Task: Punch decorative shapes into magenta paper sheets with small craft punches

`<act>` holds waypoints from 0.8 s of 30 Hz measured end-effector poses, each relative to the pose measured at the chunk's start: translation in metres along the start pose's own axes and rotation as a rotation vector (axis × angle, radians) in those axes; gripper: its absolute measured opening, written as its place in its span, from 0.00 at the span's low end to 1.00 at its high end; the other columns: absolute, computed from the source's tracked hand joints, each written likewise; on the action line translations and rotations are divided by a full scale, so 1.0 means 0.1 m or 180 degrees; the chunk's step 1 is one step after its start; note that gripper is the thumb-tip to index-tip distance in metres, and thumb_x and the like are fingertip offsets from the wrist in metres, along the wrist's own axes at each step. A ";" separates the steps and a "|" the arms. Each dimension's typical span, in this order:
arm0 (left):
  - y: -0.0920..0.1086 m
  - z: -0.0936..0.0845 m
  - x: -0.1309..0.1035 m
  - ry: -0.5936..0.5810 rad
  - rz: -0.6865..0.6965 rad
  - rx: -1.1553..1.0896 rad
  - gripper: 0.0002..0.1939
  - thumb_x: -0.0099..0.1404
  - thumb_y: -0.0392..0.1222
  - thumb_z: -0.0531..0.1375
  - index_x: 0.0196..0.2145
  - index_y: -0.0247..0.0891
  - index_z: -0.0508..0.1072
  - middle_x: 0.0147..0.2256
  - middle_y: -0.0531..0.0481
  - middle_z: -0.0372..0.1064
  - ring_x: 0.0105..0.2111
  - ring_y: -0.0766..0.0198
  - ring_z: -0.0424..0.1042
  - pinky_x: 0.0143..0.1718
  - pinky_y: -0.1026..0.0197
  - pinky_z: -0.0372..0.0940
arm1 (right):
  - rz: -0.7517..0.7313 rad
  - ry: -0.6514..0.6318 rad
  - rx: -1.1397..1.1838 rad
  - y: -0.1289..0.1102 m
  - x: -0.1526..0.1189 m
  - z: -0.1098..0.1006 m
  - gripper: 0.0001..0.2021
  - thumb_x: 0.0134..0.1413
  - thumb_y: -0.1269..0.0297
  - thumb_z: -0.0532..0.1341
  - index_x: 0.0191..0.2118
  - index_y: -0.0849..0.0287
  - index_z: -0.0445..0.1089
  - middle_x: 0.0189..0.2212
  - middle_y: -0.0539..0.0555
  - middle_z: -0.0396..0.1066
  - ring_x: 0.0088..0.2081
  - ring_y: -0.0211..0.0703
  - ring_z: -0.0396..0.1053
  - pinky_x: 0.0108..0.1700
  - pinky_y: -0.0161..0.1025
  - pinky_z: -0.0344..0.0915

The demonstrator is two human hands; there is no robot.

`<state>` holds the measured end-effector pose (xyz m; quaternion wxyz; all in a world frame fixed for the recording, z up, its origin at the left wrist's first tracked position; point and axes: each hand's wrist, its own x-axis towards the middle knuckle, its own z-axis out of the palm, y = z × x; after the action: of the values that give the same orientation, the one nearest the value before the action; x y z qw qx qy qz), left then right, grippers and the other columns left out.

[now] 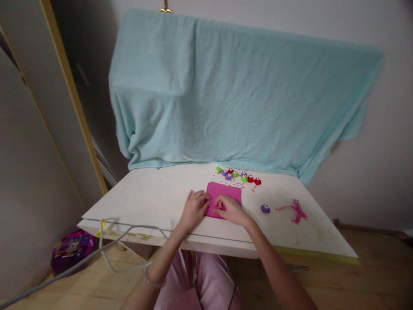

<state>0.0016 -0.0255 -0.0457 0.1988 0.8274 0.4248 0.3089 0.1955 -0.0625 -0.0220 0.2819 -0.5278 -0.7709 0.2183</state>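
Observation:
A square pink sheet [226,191], which looks like a stack of paper or foam, lies on the white table in front of me. My left hand [195,209] rests at its left edge with the fingers stretched out over the sheet. Over the lower middle of the sheet, my right hand [230,210] has its fingers curled and pinched together. Whatever those fingers may hold is too small to make out. Tiny pink bits [211,206] show on the sheet between the hands.
Several small red, green and purple pieces [244,178] with eye-like white spots sit behind the sheet, among pink scraps. A purple one [265,209] and tangled pink strips [297,212] lie rightward. A grey cable [129,230] crosses the front left edge. A blue cloth [245,99] hangs behind.

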 end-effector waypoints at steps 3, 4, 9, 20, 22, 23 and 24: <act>0.01 -0.01 0.00 0.0008 0.0000 -0.0018 0.11 0.65 0.40 0.55 0.43 0.46 0.73 0.49 0.50 0.70 0.57 0.58 0.60 0.64 0.42 0.38 | -0.0094 0.0038 0.0093 -0.02 0.00 0.00 0.07 0.50 0.68 0.65 0.37 0.56 0.69 0.32 0.49 0.69 0.36 0.41 0.67 0.40 0.38 0.62; 0.02 -0.01 0.00 0.0009 0.0001 -0.0023 0.11 0.65 0.39 0.55 0.43 0.46 0.73 0.49 0.51 0.70 0.57 0.58 0.60 0.64 0.42 0.37 | -0.0125 0.0070 0.0108 -0.03 -0.01 0.00 0.07 0.50 0.67 0.66 0.36 0.56 0.69 0.34 0.50 0.69 0.38 0.41 0.67 0.42 0.39 0.62; 0.03 -0.02 0.00 -0.0018 -0.0017 -0.0002 0.11 0.65 0.39 0.54 0.43 0.46 0.73 0.49 0.50 0.70 0.57 0.56 0.60 0.64 0.41 0.37 | -0.0110 0.0113 0.0246 -0.07 -0.01 -0.01 0.07 0.50 0.69 0.66 0.36 0.56 0.69 0.36 0.50 0.70 0.40 0.42 0.68 0.43 0.39 0.63; 0.03 -0.04 0.00 -0.0074 -0.0014 0.0074 0.14 0.61 0.36 0.56 0.44 0.46 0.72 0.50 0.51 0.69 0.57 0.57 0.60 0.64 0.42 0.38 | -0.0280 0.0174 0.0200 -0.10 0.04 0.06 0.05 0.50 0.73 0.65 0.33 0.55 0.72 0.33 0.49 0.71 0.38 0.41 0.68 0.44 0.39 0.62; 0.02 -0.04 0.01 -0.0129 -0.0019 0.0062 0.15 0.60 0.36 0.56 0.44 0.46 0.72 0.50 0.50 0.69 0.58 0.57 0.59 0.64 0.42 0.38 | -0.0335 0.0228 0.0117 -0.09 0.04 0.08 0.05 0.51 0.72 0.65 0.33 0.55 0.72 0.33 0.50 0.70 0.39 0.42 0.68 0.45 0.40 0.62; 0.01 -0.04 0.01 -0.0156 -0.0014 0.0052 0.15 0.60 0.35 0.55 0.45 0.46 0.72 0.50 0.50 0.69 0.58 0.57 0.59 0.64 0.42 0.37 | -0.0357 0.0238 0.0105 -0.08 0.04 0.09 0.04 0.51 0.71 0.66 0.33 0.55 0.72 0.33 0.50 0.70 0.39 0.42 0.68 0.45 0.40 0.62; 0.01 -0.04 0.01 -0.0174 -0.0012 0.0042 0.16 0.60 0.35 0.55 0.45 0.45 0.72 0.50 0.50 0.69 0.58 0.57 0.59 0.64 0.42 0.37 | -0.0375 0.0236 0.0102 -0.07 0.04 0.10 0.04 0.51 0.70 0.66 0.33 0.55 0.72 0.33 0.50 0.70 0.39 0.42 0.68 0.45 0.40 0.62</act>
<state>-0.0005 -0.0246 -0.0417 0.2055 0.8360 0.4228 0.2831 0.1830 -0.0611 -0.0245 0.3311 -0.4846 -0.7861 0.1939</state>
